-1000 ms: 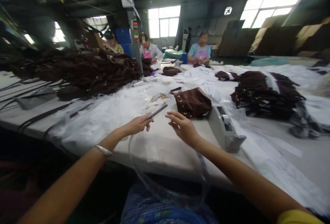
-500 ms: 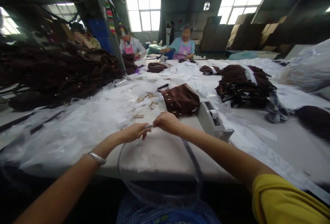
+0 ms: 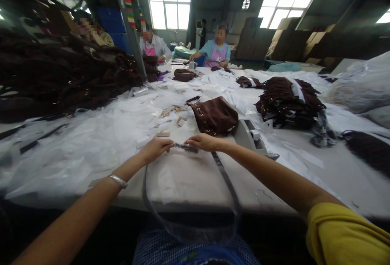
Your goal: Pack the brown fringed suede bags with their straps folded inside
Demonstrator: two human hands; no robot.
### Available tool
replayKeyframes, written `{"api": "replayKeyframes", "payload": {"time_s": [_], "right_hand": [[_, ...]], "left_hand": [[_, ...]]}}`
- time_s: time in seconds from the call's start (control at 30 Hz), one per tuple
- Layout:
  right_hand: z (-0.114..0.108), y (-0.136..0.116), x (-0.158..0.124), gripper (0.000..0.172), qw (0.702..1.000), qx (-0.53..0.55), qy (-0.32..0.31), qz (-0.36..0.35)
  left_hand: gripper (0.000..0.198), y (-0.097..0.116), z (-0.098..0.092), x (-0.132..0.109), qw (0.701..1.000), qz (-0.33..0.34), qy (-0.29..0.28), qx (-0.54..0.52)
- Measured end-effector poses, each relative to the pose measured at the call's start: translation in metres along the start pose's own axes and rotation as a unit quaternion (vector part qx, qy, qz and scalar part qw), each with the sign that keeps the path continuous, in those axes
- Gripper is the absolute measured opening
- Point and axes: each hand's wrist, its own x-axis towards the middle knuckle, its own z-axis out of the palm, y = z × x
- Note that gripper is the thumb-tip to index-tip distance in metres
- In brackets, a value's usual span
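My left hand (image 3: 155, 149) and my right hand (image 3: 203, 142) meet over the white table (image 3: 189, 179), both pinched on the ends of a thin dark strap (image 3: 227, 179). The strap is wrapped in clear plastic and loops down off the table's near edge toward my lap. A brown drawstring bag (image 3: 215, 115) lies just beyond my right hand. A grey tape dispenser (image 3: 252, 137) stands to the right of that hand. A silver bracelet (image 3: 118, 181) is on my left wrist.
A big heap of brown bags (image 3: 67, 78) fills the left of the table, and a stack of folded brown bags (image 3: 289, 100) sits at the right. Clear plastic sheets (image 3: 85, 143) and paper scraps (image 3: 170, 114) lie between. Three people work at the far end.
A second ago my right hand was open and apart from the strap end in my left. The hands came together, and now both pinch the strap, held flatter over the table.
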Motion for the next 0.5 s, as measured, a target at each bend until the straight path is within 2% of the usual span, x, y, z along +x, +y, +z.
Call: {"api": "replayKeyframes", "payload": {"time_s": [0.1,0.17,0.23,0.33,0.43,0.5], "right_hand": [[0.001,0.007,-0.003,0.047,0.996,0.022,-0.065,-0.056],[0.003,0.010,-0.003,0.051,0.990,-0.025,-0.084,-0.111],[0.004,0.009,-0.001,0.041,0.973,-0.135,-0.089,-0.163],[0.006,0.005,0.002,0.028,0.939,-0.264,-0.082,-0.203],[0.011,0.002,0.007,0.022,0.924,-0.296,-0.062,-0.233],[0.017,0.002,0.009,0.019,0.930,-0.283,-0.053,-0.227]], "left_hand": [[0.034,-0.006,0.000,0.001,0.999,0.012,-0.026,-0.015],[0.034,-0.008,0.002,0.002,0.999,0.016,-0.037,-0.024],[0.035,-0.010,0.003,0.004,0.998,0.020,-0.044,-0.032],[0.035,-0.010,0.003,0.007,0.998,0.023,-0.050,-0.036],[0.030,-0.008,0.005,0.011,0.999,0.020,-0.042,-0.027],[0.028,-0.006,0.009,0.014,0.999,0.017,-0.033,-0.017]]}}
